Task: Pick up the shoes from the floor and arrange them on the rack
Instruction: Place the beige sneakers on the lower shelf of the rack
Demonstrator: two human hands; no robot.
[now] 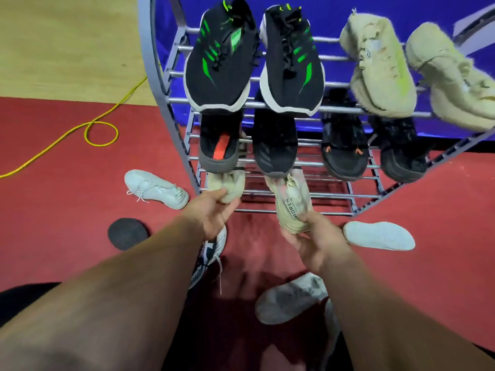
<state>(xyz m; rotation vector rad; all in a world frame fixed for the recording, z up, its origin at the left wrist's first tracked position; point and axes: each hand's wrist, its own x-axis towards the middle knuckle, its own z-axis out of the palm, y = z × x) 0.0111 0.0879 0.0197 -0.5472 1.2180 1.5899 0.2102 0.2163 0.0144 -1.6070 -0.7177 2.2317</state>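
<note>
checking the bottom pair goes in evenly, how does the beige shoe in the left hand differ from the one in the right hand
The beige fabric shoe in the left hand is mostly hidden under the black shoe above; the beige fabric shoe in the right hand sticks out past the grey metal rack. The right one shows printed lettering, the left none. Both are gripped at their near ends.

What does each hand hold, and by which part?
The left hand grips a beige shoe by its near end; the right hand grips the lettered beige shoe likewise.
</note>
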